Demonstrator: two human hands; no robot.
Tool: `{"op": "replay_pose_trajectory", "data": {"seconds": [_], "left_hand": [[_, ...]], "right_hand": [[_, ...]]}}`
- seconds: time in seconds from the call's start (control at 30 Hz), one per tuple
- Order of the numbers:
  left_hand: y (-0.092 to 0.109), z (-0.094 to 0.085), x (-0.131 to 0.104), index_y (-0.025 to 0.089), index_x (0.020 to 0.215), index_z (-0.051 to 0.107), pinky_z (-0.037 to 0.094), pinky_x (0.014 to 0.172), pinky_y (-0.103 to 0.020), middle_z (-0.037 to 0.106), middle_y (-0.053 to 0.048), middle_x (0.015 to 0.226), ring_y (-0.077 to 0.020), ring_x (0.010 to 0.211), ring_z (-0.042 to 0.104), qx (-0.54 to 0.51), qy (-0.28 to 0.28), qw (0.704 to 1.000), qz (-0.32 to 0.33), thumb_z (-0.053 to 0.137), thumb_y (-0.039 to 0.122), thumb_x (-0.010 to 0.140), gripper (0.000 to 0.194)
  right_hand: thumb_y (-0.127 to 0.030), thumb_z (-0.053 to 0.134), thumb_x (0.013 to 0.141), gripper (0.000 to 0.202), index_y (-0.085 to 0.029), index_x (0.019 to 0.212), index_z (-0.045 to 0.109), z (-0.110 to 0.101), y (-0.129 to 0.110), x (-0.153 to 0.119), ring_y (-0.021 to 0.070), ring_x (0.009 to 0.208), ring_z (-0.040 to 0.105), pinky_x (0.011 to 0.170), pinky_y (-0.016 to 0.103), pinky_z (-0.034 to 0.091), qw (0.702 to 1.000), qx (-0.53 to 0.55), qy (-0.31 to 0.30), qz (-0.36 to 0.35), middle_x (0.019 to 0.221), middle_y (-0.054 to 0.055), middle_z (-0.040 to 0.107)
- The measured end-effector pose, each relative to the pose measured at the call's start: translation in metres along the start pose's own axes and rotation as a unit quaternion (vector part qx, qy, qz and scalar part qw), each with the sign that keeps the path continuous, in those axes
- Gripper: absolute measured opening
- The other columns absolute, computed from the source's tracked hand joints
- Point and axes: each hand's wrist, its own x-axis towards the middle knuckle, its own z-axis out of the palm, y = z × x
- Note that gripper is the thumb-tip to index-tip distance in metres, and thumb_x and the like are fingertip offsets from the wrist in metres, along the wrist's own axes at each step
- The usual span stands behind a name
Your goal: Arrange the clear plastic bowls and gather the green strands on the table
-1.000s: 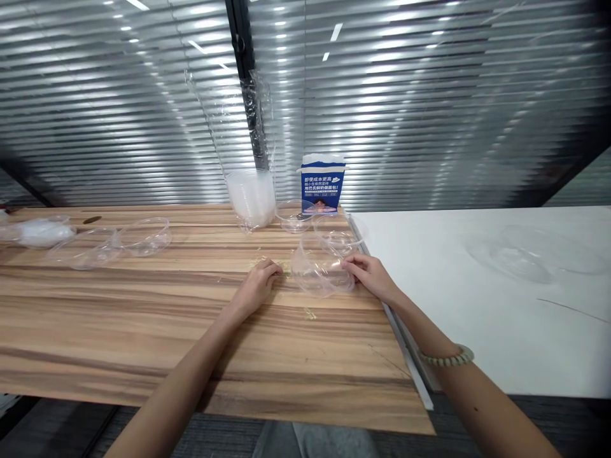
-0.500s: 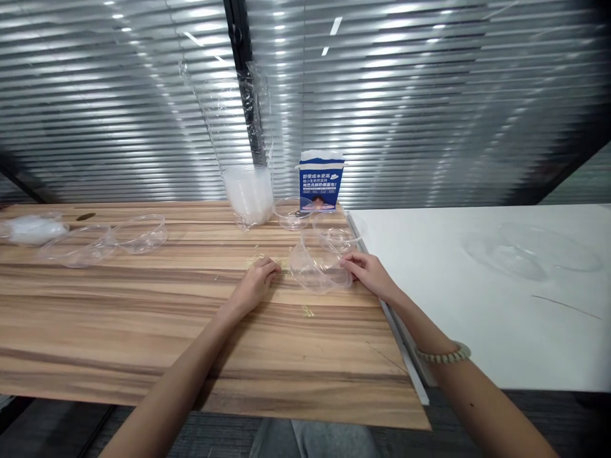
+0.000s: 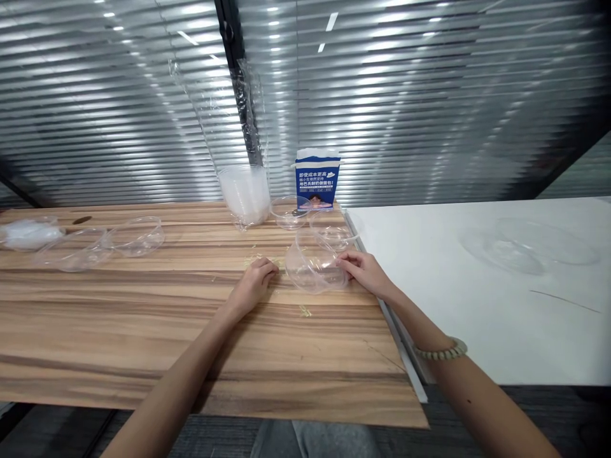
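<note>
My right hand (image 3: 365,275) pinches the side of a clear plastic bowl (image 3: 312,270), which is tilted over the wooden table. On the bowl's left, my left hand (image 3: 252,286) rests on the wood with its fingers drawn together. Whatever those fingertips hold, if anything, is hidden. Thin yellow strands (image 3: 305,311) lie on the table just in front of the tilted bowl, and more are scattered beyond my left fingertips. Right behind the tilted bowl sits another clear bowl (image 3: 334,236), with a third clear bowl (image 3: 290,216) farther back.
A stack of clear bowls (image 3: 245,194) in a plastic bag stands at the back beside a blue printed bag (image 3: 316,181). More clear bowls (image 3: 136,238) and a white plastic bundle (image 3: 31,234) lie left. Clear round lids (image 3: 554,245) lie on the white table (image 3: 477,331).
The view has shifted slightly. The tilted bowl has turned a little in my right hand. My left hand stays almost where it was.
</note>
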Motion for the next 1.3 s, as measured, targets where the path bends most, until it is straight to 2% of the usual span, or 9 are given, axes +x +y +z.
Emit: {"op": "replay_pose_trajectory", "data": {"seconds": [0.5,1.0,1.3], "left_hand": [[0.003,-0.002,0.000,0.017,0.077,0.061,0.044,0.076,-0.029,0.060,-0.005,0.082,-0.0163,0.080,0.054,-0.001,-0.007,1.000,0.000,0.042,0.006,0.084,0.023],[0.009,-0.003,0.000,0.018,0.087,0.061,0.044,0.081,-0.032,0.060,-0.006,0.088,-0.0182,0.086,0.054,0.004,-0.015,1.000,-0.003,0.040,0.009,0.084,0.023],[0.011,-0.004,0.001,0.018,0.086,0.060,0.044,0.080,-0.033,0.060,-0.007,0.087,-0.0192,0.085,0.053,0.013,-0.021,1.000,-0.007,0.041,0.011,0.084,0.021]], "right_hand": [[-0.042,0.054,0.078,0.027,-0.017,0.069,0.059,0.000,-0.001,-0.001,0.0122,0.052,0.047,0.053,0.026,0.039,1.000,-0.009,-0.005,-0.001,0.054,-0.002,0.050],[-0.042,0.053,0.080,0.028,-0.016,0.073,0.062,0.000,0.004,0.001,0.0128,0.057,0.052,0.057,0.026,0.042,0.998,-0.042,-0.038,-0.007,0.064,0.001,0.058],[-0.041,0.052,0.081,0.027,-0.017,0.073,0.061,0.000,0.001,0.000,0.0136,0.060,0.054,0.060,0.027,0.043,0.997,-0.045,-0.056,-0.013,0.065,0.001,0.058]]}}
